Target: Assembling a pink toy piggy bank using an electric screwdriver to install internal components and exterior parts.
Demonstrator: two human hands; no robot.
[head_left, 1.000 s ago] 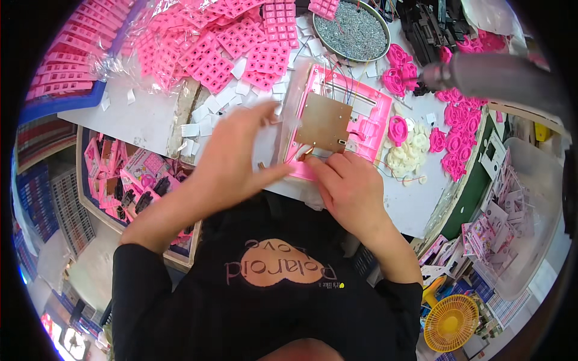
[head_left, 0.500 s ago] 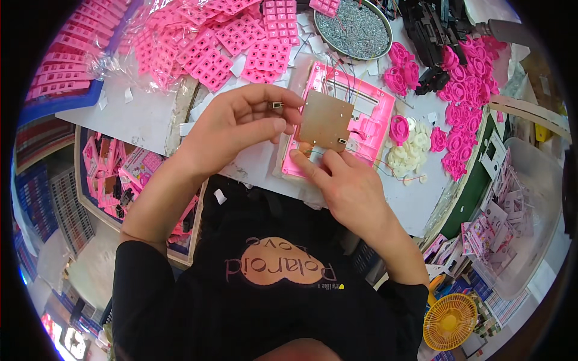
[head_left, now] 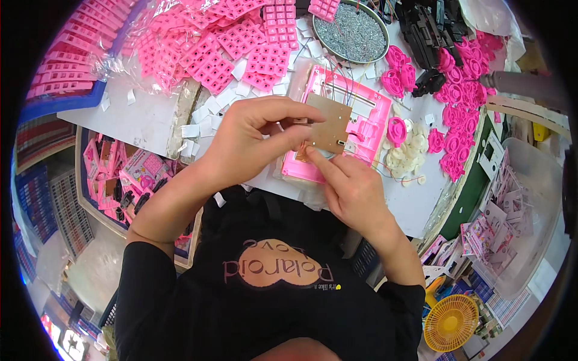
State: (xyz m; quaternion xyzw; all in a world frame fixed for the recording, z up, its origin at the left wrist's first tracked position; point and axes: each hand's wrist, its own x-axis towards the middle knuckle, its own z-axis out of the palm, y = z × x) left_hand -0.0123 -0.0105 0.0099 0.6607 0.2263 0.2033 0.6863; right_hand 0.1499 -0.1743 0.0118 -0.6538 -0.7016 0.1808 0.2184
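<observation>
A brown circuit board (head_left: 330, 123) lies over the left part of an open pink plastic housing (head_left: 376, 114) with thin wires. A small slide switch (head_left: 341, 143) sits at the board's lower right corner. My left hand (head_left: 256, 135) is at the board's left edge, thumb and forefinger closing in on it. Between its fingers shows a small metal-framed part (head_left: 300, 121) like that switch, partly hidden. My right hand (head_left: 355, 186) grips the board's lower edge, forefinger stretched to its lower left corner beside a small brown piece (head_left: 301, 156). The right thumb is mostly hidden.
Pink keypads (head_left: 268, 60) pile up at the back left. A round tin of screws (head_left: 352, 33) stands behind the housing. Pink rings (head_left: 460, 114), white discs (head_left: 409, 150) and black parts (head_left: 421, 36) lie to the right. A bin of pink parts (head_left: 114, 174) is at the left.
My left hand has moved right with the small metal-framed part, up to the board's edge. The board has shifted slightly left and down. My right hand stays at its lower edge.
</observation>
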